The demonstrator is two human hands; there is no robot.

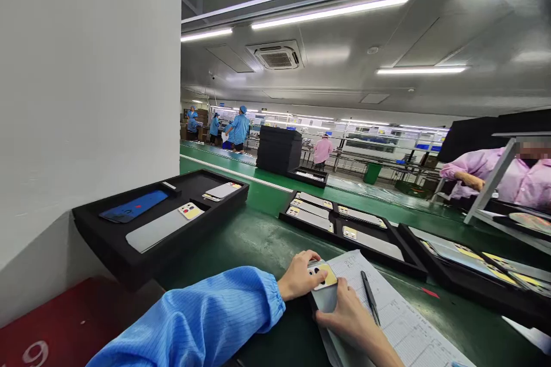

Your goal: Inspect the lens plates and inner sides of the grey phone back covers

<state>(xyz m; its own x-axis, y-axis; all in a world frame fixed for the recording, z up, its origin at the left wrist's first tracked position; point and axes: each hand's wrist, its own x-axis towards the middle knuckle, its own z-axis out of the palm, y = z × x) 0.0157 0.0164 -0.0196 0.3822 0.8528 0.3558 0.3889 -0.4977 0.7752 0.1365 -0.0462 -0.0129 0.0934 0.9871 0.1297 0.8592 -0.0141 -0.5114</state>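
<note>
A broad grey ceiling [430, 40] covers the work hall, with a plain white wall [86, 69] filling the left side and a worker in a pink top [486, 163] at the right; below runs a long green desk [258, 235], bearing a black tray [129, 269] on the left with a blue panel [138, 207] inside, more black trays [404, 246] with pale panels [372, 242] on the right, and a marked paper sheet [408, 309] nearer the person. A slim black tool [369, 295], perhaps tweezers, lies on that sheet, just beside the right hand [350, 309]. The phone-shaped panel [326, 301] is between the two hands by the sheet's left edge, and both grip it: the left hand [299, 276], in a blue sleeve [206, 321], lays its thumb on the yellow patch [330, 276], while the right grip closes around the lower part. The step in hand looks like handling the camera end; the next move seems to call for steady edge support and light thumb pressure near the small dark circles [317, 270]
</note>
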